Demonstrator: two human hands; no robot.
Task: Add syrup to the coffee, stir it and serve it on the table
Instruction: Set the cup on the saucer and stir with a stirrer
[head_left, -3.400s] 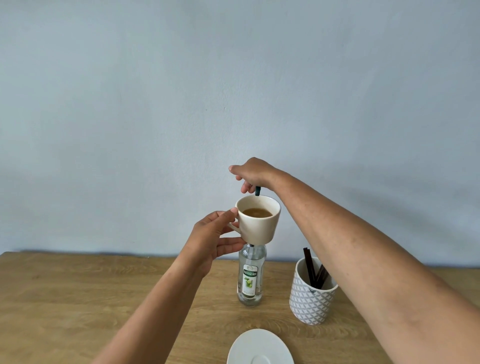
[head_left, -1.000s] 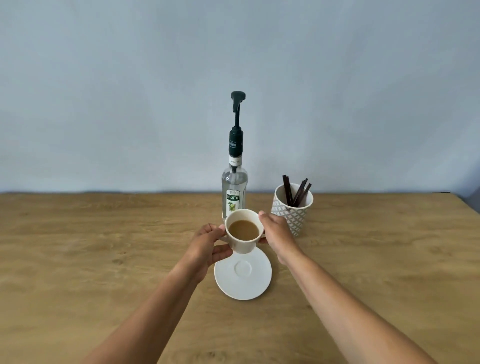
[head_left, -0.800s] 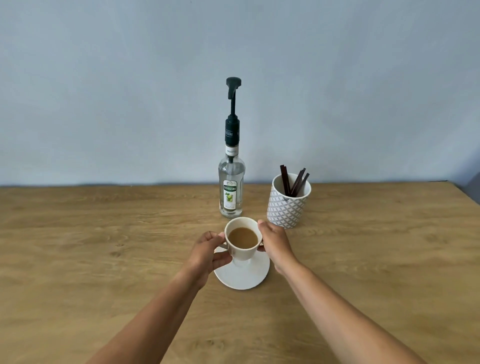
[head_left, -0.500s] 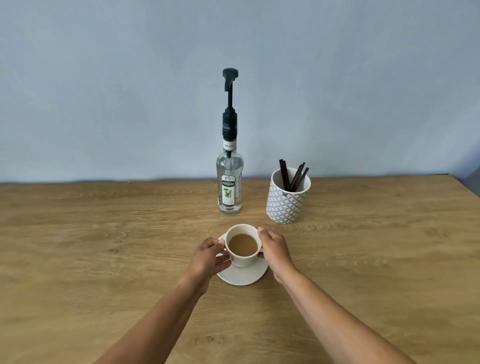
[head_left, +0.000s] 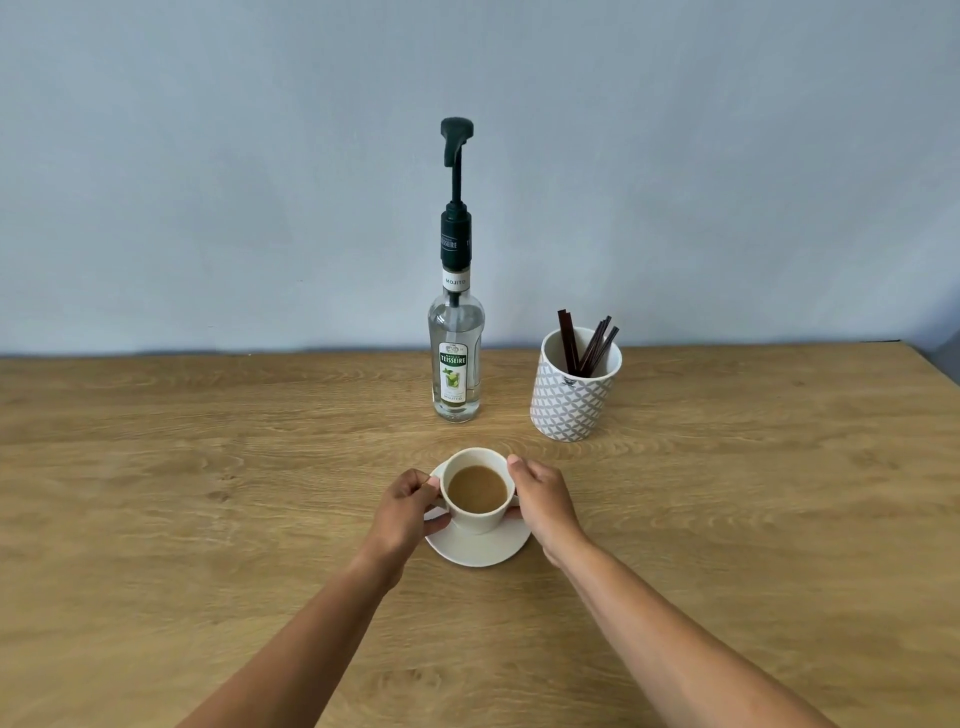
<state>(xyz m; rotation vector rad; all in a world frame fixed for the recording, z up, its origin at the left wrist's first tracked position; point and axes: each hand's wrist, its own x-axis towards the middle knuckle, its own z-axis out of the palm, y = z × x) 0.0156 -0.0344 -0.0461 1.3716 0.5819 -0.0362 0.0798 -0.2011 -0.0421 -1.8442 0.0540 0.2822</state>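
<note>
A white cup (head_left: 480, 519) of light brown coffee stands on a white saucer (head_left: 475, 550) at the middle of the wooden table. My left hand (head_left: 405, 512) pinches the cup's handle on its left side. My right hand (head_left: 543, 501) cups the cup's right wall. Behind the cup a clear syrup bottle (head_left: 456, 358) with a dark green pump stands upright. To its right a white patterned holder (head_left: 573, 397) carries several dark stir sticks (head_left: 584, 345).
The wooden table (head_left: 208, 493) runs back to a pale blue wall. Its right corner shows at the far right.
Both hands have lowered the cup from in front of the bottle down onto the saucer. The view has tilted, so the bottle and holder sit farther from the cup.
</note>
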